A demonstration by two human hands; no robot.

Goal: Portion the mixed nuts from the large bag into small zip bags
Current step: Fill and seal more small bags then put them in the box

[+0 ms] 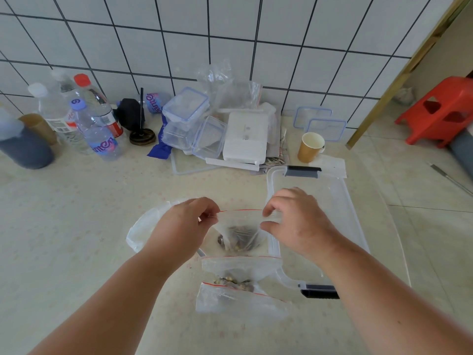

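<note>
Zip bag (239, 233) (part-filled) is pinched at its red-edged mouth by left hand (188, 221) and right hand (294, 219); press the seal evenly end to end.

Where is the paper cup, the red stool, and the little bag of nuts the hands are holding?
paper cup (308, 149): head view, on its brown side wall.
red stool (446, 97): head view, on its top.
small zip bag (239, 234): head view, on the nuts-filled lower part, between both hands.
</note>
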